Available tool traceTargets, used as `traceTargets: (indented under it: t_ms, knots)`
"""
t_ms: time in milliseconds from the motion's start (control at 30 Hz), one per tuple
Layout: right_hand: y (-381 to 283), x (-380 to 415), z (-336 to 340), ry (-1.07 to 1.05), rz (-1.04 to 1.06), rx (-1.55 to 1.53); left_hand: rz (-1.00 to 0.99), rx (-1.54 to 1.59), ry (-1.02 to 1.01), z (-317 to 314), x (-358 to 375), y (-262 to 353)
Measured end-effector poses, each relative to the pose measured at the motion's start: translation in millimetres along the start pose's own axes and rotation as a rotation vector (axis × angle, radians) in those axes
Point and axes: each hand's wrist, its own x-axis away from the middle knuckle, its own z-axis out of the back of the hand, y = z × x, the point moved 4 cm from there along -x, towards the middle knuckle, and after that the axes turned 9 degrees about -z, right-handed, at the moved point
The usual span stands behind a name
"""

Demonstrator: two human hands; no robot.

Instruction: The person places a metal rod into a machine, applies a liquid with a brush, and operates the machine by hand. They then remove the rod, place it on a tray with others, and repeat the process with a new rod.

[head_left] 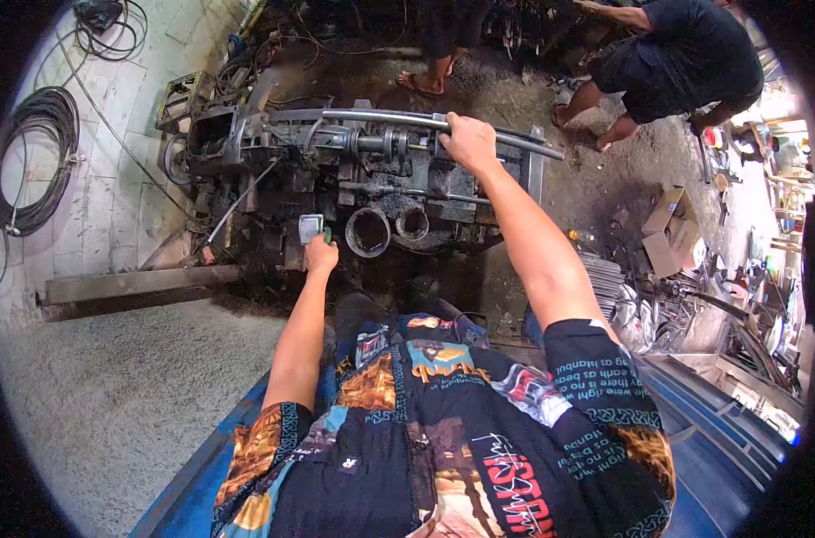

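Note:
My right hand (469, 141) is wrapped round a long metal bar (381, 116) that runs across the far side of a greasy lathe-like machine (277, 134). Lower and to the left, my left hand (320, 255) grips a small tool with a square, light grey head (311, 226) and a green part by the fingers. Just right of that hand, two round cans (368, 232) with dark contents stand at the machine's near side. A chuck-like cylinder and a thin rod lie between the bar and the cans.
A coiled black cable (40, 148) hangs on the left wall. Beyond the machine are a person's bare feet (423, 83); another person (685, 63) bends over at the upper right. An open cardboard box (670, 231) sits at right, near stacked metal pieces (602, 285). A beam (138, 285) lies left.

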Motion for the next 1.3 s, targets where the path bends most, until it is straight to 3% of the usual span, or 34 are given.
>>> traceTargets:
  t_ms: [167,367,433,667,800,1067,1300]
  knots:
    - [-3.7,-1.5,-0.2,-0.027,-0.046,0.043,0.042,-0.030,-0.002,9.0,13.0,10.6]
    - [-1.0,-1.8,-1.4,-0.012,-0.059,0.035,-0.062,-0.161,0.002,10.1,14.8,13.1]
    - [-1.3,-4.0,-3.5,-0.011,-0.087,0.057,-0.158,-0.169,-0.034,12.0,14.5,13.8]
    - [-3.3,0.8,-5.1,0.120,-0.092,0.050,-0.161,-0.187,-0.150,13.7,4.1,6.6]
    - [1.1,-3.5,-7.4,0.051,-0.176,0.087,-0.186,-0.176,-0.203,28.2,11.5,14.5]
    - [0.2,-5.9,-5.8,0.039,-0.164,0.111,-0.212,-0.154,-0.090,15.4,6.2,15.9]
    - [2.4,-5.0,-2.9,0.072,-0.021,0.084,-0.181,-0.152,0.007,4.8,12.4,16.3]
